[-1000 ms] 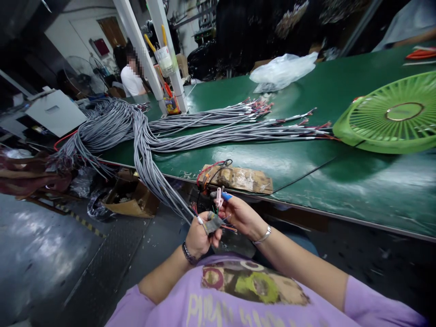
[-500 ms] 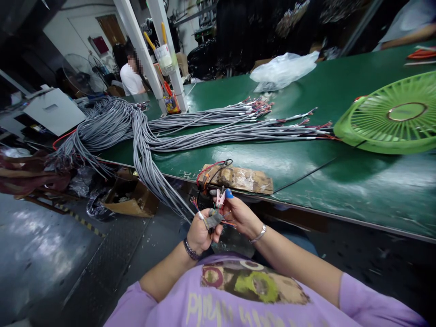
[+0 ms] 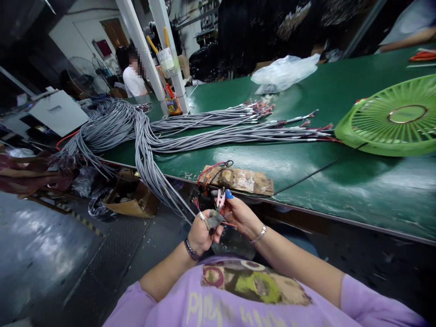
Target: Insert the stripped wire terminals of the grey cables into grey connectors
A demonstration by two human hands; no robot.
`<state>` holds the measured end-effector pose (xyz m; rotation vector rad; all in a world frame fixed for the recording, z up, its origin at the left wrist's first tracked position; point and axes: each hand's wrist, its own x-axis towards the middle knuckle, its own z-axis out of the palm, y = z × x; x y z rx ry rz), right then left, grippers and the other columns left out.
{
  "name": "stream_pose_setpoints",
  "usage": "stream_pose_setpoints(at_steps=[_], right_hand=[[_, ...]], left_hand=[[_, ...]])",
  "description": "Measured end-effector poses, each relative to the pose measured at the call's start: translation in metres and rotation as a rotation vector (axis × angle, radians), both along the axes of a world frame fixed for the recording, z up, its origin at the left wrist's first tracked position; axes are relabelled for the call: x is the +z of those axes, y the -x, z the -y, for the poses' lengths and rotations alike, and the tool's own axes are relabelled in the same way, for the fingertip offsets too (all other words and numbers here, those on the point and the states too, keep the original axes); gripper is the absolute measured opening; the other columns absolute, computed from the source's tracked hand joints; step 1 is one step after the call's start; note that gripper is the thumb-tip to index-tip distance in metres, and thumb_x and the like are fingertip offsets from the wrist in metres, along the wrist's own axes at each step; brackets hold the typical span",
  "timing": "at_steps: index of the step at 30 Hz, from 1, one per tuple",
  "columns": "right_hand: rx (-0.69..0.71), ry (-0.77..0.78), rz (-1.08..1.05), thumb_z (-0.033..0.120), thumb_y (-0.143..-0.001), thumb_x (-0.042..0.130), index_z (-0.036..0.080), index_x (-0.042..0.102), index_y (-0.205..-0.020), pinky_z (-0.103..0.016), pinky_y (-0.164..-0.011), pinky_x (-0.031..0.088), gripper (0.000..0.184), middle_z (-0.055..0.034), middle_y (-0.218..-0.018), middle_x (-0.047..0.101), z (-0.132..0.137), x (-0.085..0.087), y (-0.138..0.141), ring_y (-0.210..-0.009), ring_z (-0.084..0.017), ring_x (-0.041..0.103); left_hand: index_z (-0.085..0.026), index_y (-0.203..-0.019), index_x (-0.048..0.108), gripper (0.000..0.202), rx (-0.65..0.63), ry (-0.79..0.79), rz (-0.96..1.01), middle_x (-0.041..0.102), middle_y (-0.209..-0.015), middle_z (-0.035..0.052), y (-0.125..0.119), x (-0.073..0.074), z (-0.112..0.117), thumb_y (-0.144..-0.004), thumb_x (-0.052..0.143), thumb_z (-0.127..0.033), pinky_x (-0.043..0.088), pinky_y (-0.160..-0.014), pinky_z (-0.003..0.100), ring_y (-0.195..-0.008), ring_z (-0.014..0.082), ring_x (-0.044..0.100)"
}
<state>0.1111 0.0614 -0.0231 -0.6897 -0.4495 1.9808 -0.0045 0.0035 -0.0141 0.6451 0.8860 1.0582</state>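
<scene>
My left hand (image 3: 200, 236) is closed around the end of a grey cable, and a grey wrap covers its thumb. Thin coloured wires (image 3: 230, 224) stick out to the right of that thumb, and another tuft of stripped wires (image 3: 195, 203) shows above the hand. Close beside it, my right hand (image 3: 242, 217), with blue on the thumb tip, pinches a small pink clip (image 3: 220, 199) at the wires. Its other fingers are partly hidden. A bundle of grey cables (image 3: 160, 186) runs from the table edge down to my left hand.
On the green table (image 3: 306, 181) lie a taped cardboard piece (image 3: 241, 179) with red and black leads, more grey cables (image 3: 211, 136), a plastic bag (image 3: 286, 72) and a green fan (image 3: 391, 113). A white post (image 3: 170, 54) stands behind. A cardboard box (image 3: 131, 200) sits below left.
The view has shifted slightly. Both hands keep nearly the same place and grip, with the pink clip still at the wires.
</scene>
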Motion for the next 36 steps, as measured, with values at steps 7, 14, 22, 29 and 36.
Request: stream_pose_setpoints(at_steps=[7,14,22,29,36], right_hand=[[0.059,0.024,-0.057,0.049,-0.071,0.068,0.016,0.065,-0.078,-0.022,-0.050,0.039,0.034,-0.0003,-0.063,0.061,0.004,0.001,-0.001,-0.053,-0.010,0.051],[0.116,0.019,-0.060,0.046,-0.073,0.066,0.016,0.065,-0.080,-0.021,-0.051,0.041,0.031,-0.0025,-0.072,0.064,0.007,0.003,-0.007,-0.057,-0.010,0.053],[0.073,-0.070,0.043,0.042,-0.072,0.068,0.014,0.065,-0.074,-0.021,-0.051,0.042,0.028,-0.0006,-0.061,0.060,0.011,0.009,-0.011,-0.054,-0.009,0.052],[0.142,0.015,-0.005,0.046,-0.071,0.069,0.014,0.066,-0.081,-0.021,-0.045,0.042,0.033,-0.0012,-0.062,0.062,0.001,0.002,-0.007,-0.049,-0.010,0.052],[0.054,0.017,-0.009,0.042,-0.062,0.077,0.015,0.066,-0.078,-0.019,-0.043,0.041,0.033,0.0009,-0.062,0.063,0.000,0.005,-0.003,-0.046,-0.007,0.051]], left_hand=[[-0.014,-0.063,0.052,0.031,0.000,0.001,-0.060,0.056,-0.041,-0.0023,0.000,0.002,0.000,-0.065,0.072,-0.037,0.024,-0.024,0.013,-0.025,0.0062,0.043],[-0.014,-0.063,0.054,0.034,0.011,-0.062,-0.130,0.056,-0.041,-0.0024,-0.002,0.005,0.012,-0.065,0.073,-0.042,0.027,-0.024,0.014,-0.024,0.0058,0.043],[-0.014,-0.063,0.054,0.034,0.126,-0.111,-0.165,0.058,-0.045,-0.0020,-0.007,0.010,0.015,-0.065,0.072,-0.042,0.026,-0.026,0.014,-0.027,0.0056,0.044],[-0.014,-0.063,0.054,0.031,0.143,-0.091,-0.168,0.057,-0.045,-0.0024,-0.012,0.011,0.009,-0.067,0.069,-0.041,0.027,-0.027,0.015,-0.027,0.0055,0.043],[-0.015,-0.061,0.052,0.029,0.137,-0.066,-0.192,0.056,-0.045,-0.0026,-0.011,0.005,0.007,-0.067,0.068,-0.039,0.024,-0.027,0.015,-0.027,0.0055,0.043]])
